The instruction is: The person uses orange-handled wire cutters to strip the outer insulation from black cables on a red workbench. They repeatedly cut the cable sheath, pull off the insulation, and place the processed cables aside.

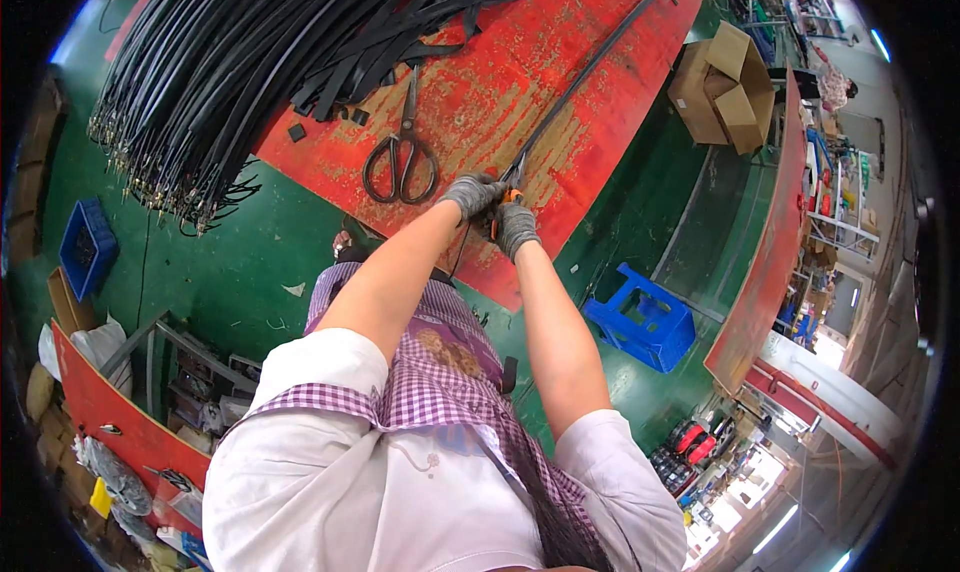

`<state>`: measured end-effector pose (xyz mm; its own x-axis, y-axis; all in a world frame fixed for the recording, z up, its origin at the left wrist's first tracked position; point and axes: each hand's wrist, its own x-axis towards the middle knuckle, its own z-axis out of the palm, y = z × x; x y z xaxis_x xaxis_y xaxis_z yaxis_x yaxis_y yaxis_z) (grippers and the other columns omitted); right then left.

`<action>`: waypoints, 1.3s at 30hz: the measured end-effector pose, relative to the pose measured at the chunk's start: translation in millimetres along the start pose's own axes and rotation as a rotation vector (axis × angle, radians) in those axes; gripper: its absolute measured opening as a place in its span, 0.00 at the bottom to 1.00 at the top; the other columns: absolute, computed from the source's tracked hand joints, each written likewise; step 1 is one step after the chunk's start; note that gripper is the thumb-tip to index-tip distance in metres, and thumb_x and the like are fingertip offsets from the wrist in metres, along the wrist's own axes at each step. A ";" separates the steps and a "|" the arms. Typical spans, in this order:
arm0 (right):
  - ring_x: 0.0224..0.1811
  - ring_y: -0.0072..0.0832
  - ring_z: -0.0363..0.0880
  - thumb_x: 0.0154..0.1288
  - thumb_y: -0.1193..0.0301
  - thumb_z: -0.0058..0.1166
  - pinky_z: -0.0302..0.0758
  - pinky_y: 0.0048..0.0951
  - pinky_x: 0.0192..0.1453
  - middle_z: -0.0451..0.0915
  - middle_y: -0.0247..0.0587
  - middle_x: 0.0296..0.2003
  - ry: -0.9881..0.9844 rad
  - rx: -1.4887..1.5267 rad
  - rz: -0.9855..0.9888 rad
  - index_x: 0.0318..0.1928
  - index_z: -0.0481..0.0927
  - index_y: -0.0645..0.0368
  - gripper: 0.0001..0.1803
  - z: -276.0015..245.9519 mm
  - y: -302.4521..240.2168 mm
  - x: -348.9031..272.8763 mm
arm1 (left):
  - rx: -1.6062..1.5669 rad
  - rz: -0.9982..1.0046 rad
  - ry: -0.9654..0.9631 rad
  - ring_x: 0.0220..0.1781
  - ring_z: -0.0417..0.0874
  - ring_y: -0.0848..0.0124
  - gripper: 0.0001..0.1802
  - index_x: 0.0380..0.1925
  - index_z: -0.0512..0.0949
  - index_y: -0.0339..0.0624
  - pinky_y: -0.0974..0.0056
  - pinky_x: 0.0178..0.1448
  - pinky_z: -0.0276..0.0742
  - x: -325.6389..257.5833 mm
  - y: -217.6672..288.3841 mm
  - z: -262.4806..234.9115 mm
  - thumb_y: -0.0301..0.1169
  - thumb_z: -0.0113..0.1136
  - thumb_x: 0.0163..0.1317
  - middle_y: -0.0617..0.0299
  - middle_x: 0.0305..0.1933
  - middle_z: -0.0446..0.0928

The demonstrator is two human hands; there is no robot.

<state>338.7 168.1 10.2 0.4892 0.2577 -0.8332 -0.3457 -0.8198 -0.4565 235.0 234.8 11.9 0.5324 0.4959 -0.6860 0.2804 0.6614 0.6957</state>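
Both my hands wear grey gloves and meet near the front edge of the red worktable (480,92). My right hand (516,230) is wrapped round an orange-handled hand tool (513,196), with its metal jaws pointing up the table; they look like pliers or cutters. Against it, my left hand (472,197) is closed on the near end of a long black strip (585,77), which runs away to the far right. A thin dark cord hangs below my hands. Large scissors (405,147) with black loop handles lie left of my hands. Small black offcuts (297,132) lie beyond them.
A thick bundle of black cables (220,62) covers the table's left and droops over its edge. On the green floor stand a blue stool (642,317) at right and a blue crate (88,247) at left. An opened cardboard box (725,92) sits right of the table.
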 end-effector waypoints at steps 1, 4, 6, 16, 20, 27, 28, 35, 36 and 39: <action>0.20 0.32 0.71 0.49 0.75 0.42 0.69 0.34 0.22 0.71 0.40 0.23 0.003 0.013 0.003 0.33 0.69 0.59 0.08 0.5 -4.5 -7.9 | 0.019 0.030 0.021 0.24 0.74 0.73 0.18 0.35 0.74 0.37 0.67 0.29 0.71 -0.6 1.5 2.7 0.40 0.57 0.49 0.60 0.27 0.75; 0.21 0.32 0.72 0.48 0.71 0.42 0.71 0.34 0.23 0.73 0.41 0.22 -0.034 -0.032 -0.046 0.31 0.71 0.62 0.09 -0.4 3.7 1.6 | 0.013 0.036 0.020 0.27 0.75 0.72 0.19 0.35 0.74 0.37 0.67 0.32 0.71 -9.5 4.0 3.9 0.40 0.56 0.49 0.59 0.29 0.76; 0.23 0.31 0.74 0.48 0.68 0.44 0.72 0.32 0.23 0.74 0.43 0.23 -0.157 0.184 -0.086 0.30 0.72 0.63 0.12 -0.7 21.4 27.7 | 0.160 0.094 0.070 0.34 0.76 0.70 0.22 0.37 0.73 0.36 0.66 0.38 0.71 -10.0 4.5 2.0 0.44 0.54 0.49 0.56 0.34 0.76; 0.23 0.32 0.71 0.47 0.72 0.42 0.69 0.33 0.25 0.71 0.40 0.21 -0.020 -0.145 -0.004 0.31 0.71 0.60 0.09 -7.3 4.9 13.0 | 0.058 0.075 0.056 0.29 0.76 0.71 0.18 0.38 0.73 0.36 0.67 0.35 0.71 -5.8 3.0 9.9 0.36 0.55 0.50 0.58 0.31 0.76; 0.22 0.32 0.72 0.46 0.71 0.43 0.69 0.33 0.25 0.72 0.41 0.21 -0.035 -0.215 -0.087 0.30 0.72 0.61 0.10 -6.7 4.2 10.3 | -0.013 0.055 0.014 0.28 0.75 0.72 0.19 0.37 0.73 0.36 0.67 0.34 0.71 -4.9 1.2 6.7 0.38 0.57 0.48 0.59 0.30 0.76; 0.28 0.33 0.74 0.47 0.71 0.44 0.71 0.34 0.29 0.75 0.44 0.26 -0.035 -0.105 -0.087 0.32 0.73 0.61 0.11 -5.6 2.7 -4.1 | 0.052 0.061 0.010 0.28 0.74 0.73 0.19 0.36 0.74 0.36 0.67 0.35 0.70 -10.0 8.4 6.9 0.39 0.58 0.47 0.60 0.30 0.76; 0.29 0.33 0.75 0.47 0.71 0.44 0.72 0.33 0.30 0.75 0.44 0.27 -0.041 -0.111 -0.089 0.33 0.73 0.60 0.11 -5.1 -2.0 -11.2 | 0.113 0.075 0.024 0.28 0.74 0.73 0.20 0.36 0.74 0.36 0.68 0.35 0.70 -8.4 6.8 4.6 0.39 0.58 0.47 0.60 0.30 0.76; 0.25 0.33 0.75 0.48 0.73 0.42 0.74 0.35 0.25 0.74 0.42 0.24 -0.117 0.161 -0.060 0.31 0.72 0.61 0.09 -9.6 11.2 14.9 | 0.093 0.065 -0.001 0.32 0.76 0.69 0.21 0.38 0.73 0.38 0.66 0.39 0.69 -4.8 3.0 9.1 0.41 0.55 0.48 0.55 0.32 0.76; 0.25 0.34 0.75 0.47 0.73 0.42 0.74 0.35 0.25 0.74 0.43 0.24 -0.158 0.197 -0.042 0.31 0.71 0.61 0.09 -7.7 12.2 16.2 | 0.071 0.054 0.007 0.32 0.76 0.69 0.21 0.38 0.73 0.38 0.66 0.39 0.69 -4.4 2.0 8.0 0.41 0.55 0.48 0.55 0.32 0.76; 0.24 0.36 0.74 0.46 0.75 0.43 0.74 0.37 0.25 0.73 0.43 0.24 -0.220 0.260 -0.019 0.32 0.70 0.62 0.10 -4.2 9.8 8.5 | 0.044 0.034 0.015 0.32 0.76 0.69 0.21 0.38 0.73 0.38 0.66 0.39 0.69 -1.8 -1.7 4.8 0.40 0.55 0.48 0.55 0.31 0.76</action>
<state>342.9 160.1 0.0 0.3233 0.3991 -0.8580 -0.5443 -0.6633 -0.5136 237.3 230.1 13.0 0.5304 0.5263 -0.6646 0.2974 0.6186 0.7272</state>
